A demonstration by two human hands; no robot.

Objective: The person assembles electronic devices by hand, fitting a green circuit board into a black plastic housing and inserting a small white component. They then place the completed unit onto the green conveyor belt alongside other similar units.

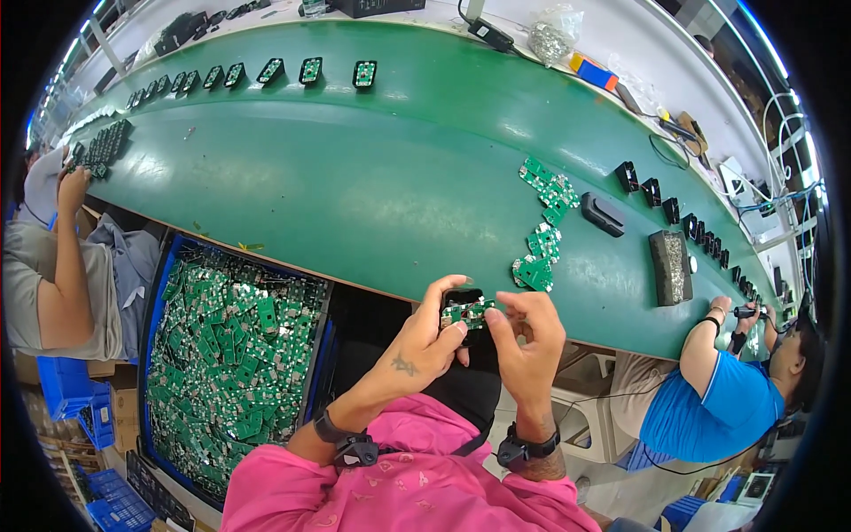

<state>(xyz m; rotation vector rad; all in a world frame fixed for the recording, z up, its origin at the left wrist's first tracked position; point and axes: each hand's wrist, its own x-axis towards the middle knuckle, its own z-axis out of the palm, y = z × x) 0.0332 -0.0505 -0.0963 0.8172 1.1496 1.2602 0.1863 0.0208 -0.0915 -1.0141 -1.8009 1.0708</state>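
My left hand point(409, 344) grips a small black plastic casing point(462, 293) just off the table's near edge. A green circuit board point(466, 313) lies in or over the casing's opening; how far it is seated I cannot tell. From the other side, my right hand point(534, 335) pinches the right end of that board between thumb and finger. Beyond my hands, loose green circuit boards point(534, 271) lie in an uneven line on the green table point(372, 186). To their right rests a closed-looking black casing point(604, 215).
A blue-edged bin full of circuit boards point(239, 355) stands left of me. Casings with boards point(364, 74) line the far side; more black casings point(651, 191) run along the right, near a rough dark block point(670, 269). Co-workers sit left point(53, 284) and right point(709, 408).
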